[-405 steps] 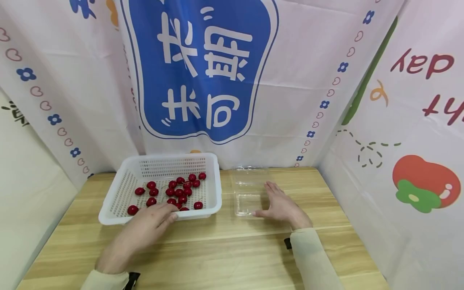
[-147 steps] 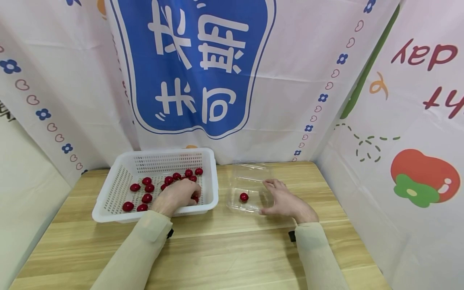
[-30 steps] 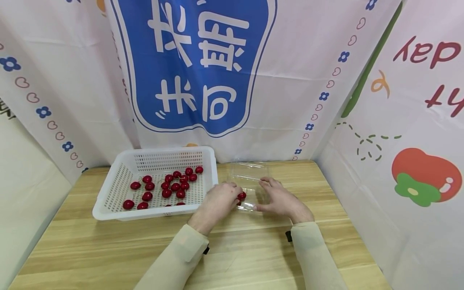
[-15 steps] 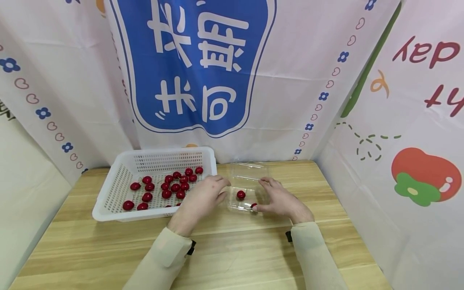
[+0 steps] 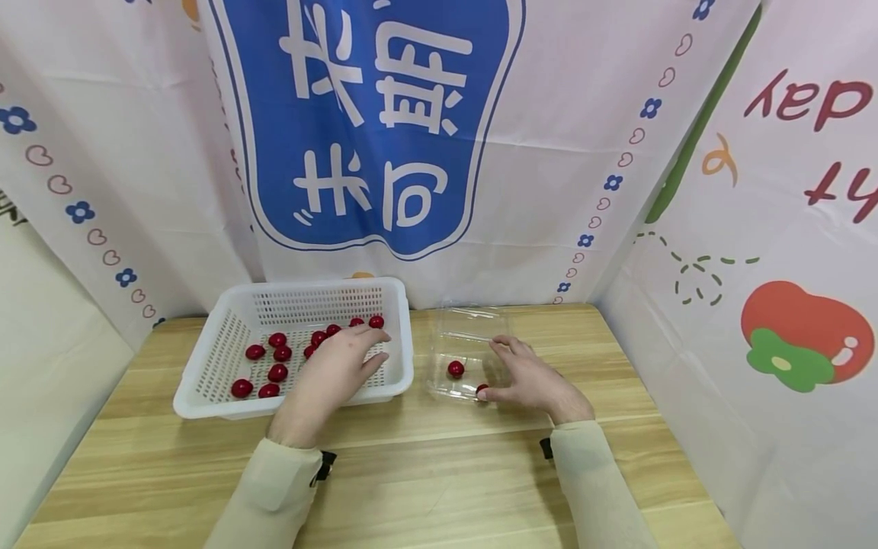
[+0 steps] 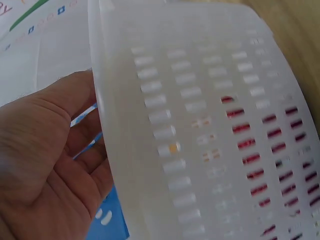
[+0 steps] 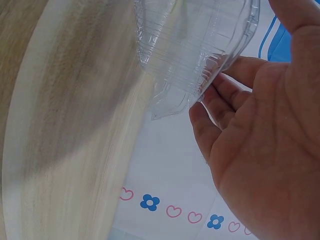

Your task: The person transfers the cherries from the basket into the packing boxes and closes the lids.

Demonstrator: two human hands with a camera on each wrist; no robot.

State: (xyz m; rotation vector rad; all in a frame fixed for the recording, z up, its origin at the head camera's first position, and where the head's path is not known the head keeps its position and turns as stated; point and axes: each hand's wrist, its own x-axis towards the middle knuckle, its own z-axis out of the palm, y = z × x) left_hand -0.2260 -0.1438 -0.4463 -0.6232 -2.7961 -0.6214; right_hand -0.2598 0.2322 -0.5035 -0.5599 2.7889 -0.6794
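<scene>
My left hand (image 5: pixel 336 362) hovers over the white perforated basket (image 5: pixel 322 296), fingers loosely extended and thumb apart, with nothing visible in its grasp. Several red cherries (image 5: pixel 277 373) lie in the basket, some hidden beneath that hand. In the left wrist view the fingers pass behind the basket wall (image 6: pixel 130 165). My right hand (image 5: pixel 538 381) holds the right side of a clear plastic clamshell box (image 5: pixel 444 347), thumb at its front corner and fingers farther back. One cherry (image 5: pixel 456 369) sits in the box; another cherry (image 5: pixel 482 390) is partly covered by the thumb.
The wooden table (image 5: pixel 439 480) extends in front of both containers. A printed curtain (image 5: pixel 542 175) hangs right behind them, and another printed sheet (image 5: pixel 686 343) closes off the right side. The box's lid (image 5: pixel 473 320) stands raised at the back.
A second cherry has been released into the box and has moved toward its front right corner. My left hand has drawn back left over the basket. The right hand stays at the box.
</scene>
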